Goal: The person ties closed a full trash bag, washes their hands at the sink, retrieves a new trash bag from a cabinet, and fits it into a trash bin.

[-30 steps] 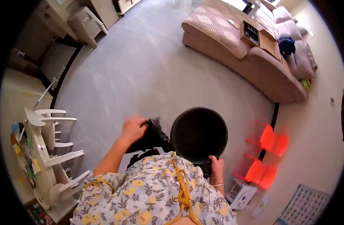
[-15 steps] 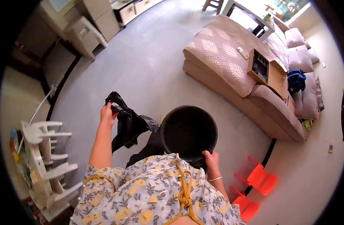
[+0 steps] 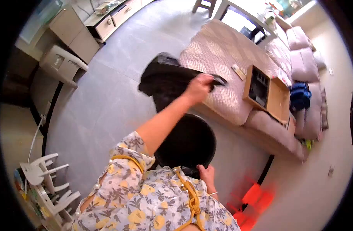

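Note:
A black plastic bag (image 3: 163, 79) hangs in the air past the far side of a black round bin (image 3: 194, 138). My left hand (image 3: 199, 87) is closed on the bag's edge, with the arm reaching across above the bin. The bag looks spread out and partly blurred; I cannot tell whether its lower end touches the bin. My right hand (image 3: 207, 175) grips the near right rim of the bin, close to my body. The bin's opening faces up and its inside is dark. My left forearm hides part of the rim.
To the right stands a sofa (image 3: 219, 54) with an open cardboard box (image 3: 257, 90) and a blue bag (image 3: 300, 96) on it. White plastic chairs (image 3: 37, 173) are at the lower left. Red chairs (image 3: 257, 198), blurred, stand at the lower right. Cabinets (image 3: 74, 32) line the far left.
My left hand has swung from the left to the right and away from me, carrying the bag across beyond the bin. My right hand keeps its hold on the rim.

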A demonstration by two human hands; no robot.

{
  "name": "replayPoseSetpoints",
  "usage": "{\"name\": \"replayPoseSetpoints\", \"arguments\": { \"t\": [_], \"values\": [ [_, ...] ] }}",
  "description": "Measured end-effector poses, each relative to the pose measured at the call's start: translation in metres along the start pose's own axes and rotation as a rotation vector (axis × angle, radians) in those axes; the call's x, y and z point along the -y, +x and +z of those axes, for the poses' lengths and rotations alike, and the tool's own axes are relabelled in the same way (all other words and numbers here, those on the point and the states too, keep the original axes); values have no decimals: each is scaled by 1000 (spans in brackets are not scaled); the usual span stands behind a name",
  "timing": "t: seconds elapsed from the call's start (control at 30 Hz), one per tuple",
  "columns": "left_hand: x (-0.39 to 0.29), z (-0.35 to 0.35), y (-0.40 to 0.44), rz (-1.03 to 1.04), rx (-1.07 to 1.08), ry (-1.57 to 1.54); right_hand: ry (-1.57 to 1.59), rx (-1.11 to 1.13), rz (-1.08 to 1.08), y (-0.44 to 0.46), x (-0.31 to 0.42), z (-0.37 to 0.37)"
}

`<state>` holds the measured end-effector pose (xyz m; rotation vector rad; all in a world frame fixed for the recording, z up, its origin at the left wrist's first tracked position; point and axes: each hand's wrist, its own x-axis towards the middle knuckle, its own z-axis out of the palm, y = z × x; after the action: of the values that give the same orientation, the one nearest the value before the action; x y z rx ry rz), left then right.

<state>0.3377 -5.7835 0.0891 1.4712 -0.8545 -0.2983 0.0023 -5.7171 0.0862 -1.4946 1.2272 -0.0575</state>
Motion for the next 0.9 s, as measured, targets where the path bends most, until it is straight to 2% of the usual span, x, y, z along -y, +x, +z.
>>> {"name": "replayPoseSetpoints", "arguments": {
  "t": [0.03, 0.07, 0.1, 0.17, 0.2, 0.23, 0.3, 0.33, 0.37, 0.43, 0.5, 0.57, 0.6, 0.63, 0.7, 0.73, 0.8, 0.83, 0.87, 0.9],
  "values": [
    [12, 25, 20, 81, 72, -12, -6, 3, -48, 22, 16, -1],
    [-6, 38, 34, 181, 142, 90, -96, 54, 5, 49, 29, -2],
    [3, 55, 50, 229, 215, 47, -203, 106, 65, 72, 41, -11],
    [15, 87, 76, 141, 300, 47, -46, 248, 184, 123, 50, -19],
    [22, 100, 88, 82, 357, 90, 136, 270, 147, 136, 57, -20],
    [28, 110, 101, 30, 419, 131, 132, 280, 162, 150, 66, -30],
    [41, 121, 124, -1, 483, 234, -122, 404, 196, 178, 88, -42],
    [51, 127, 130, -24, 548, 331, -35, 386, 73, 197, 68, -38],
    [67, 129, 133, 58, 597, 385, -44, 386, 88, 215, 48, -39],
    [62, 120, 132, -60, 569, 579, -98, 432, 12, 238, 66, -42],
    [56, 96, 123, -77, 561, 633, -183, 444, 93, 251, 92, -47],
    [41, 56, 94, -133, 377, 704, -41, 458, 105, 273, 85, -41],
    [31, 32, 75, -187, 282, 780, -8, 468, 15, 270, 121, -40],
    [8, 5, 58, -246, 154, 879, -57, 473, 52, 280, 126, -34],
    [-15, -39, 5, -360, -220, 1101, -168, 496, -6, 292, 139, -20],
    [-22, -58, -28, -426, -376, 1213, -83, 541, 6, 296, 141, -8],
    [-42, -84, -84, -591, -605, 1197, 68, 632, -3, 286, 165, 24],
    [-50, -91, -107, -644, -703, 1194, -66, 678, -51, 284, 178, 38],
    [-58, -97, -129, -659, -739, 1210, -43, 728, -49, 273, 190, 57],
    [-70, -101, -144, -844, -876, 823, -22, 778, -47, 260, 205, 75]
  ]
}}
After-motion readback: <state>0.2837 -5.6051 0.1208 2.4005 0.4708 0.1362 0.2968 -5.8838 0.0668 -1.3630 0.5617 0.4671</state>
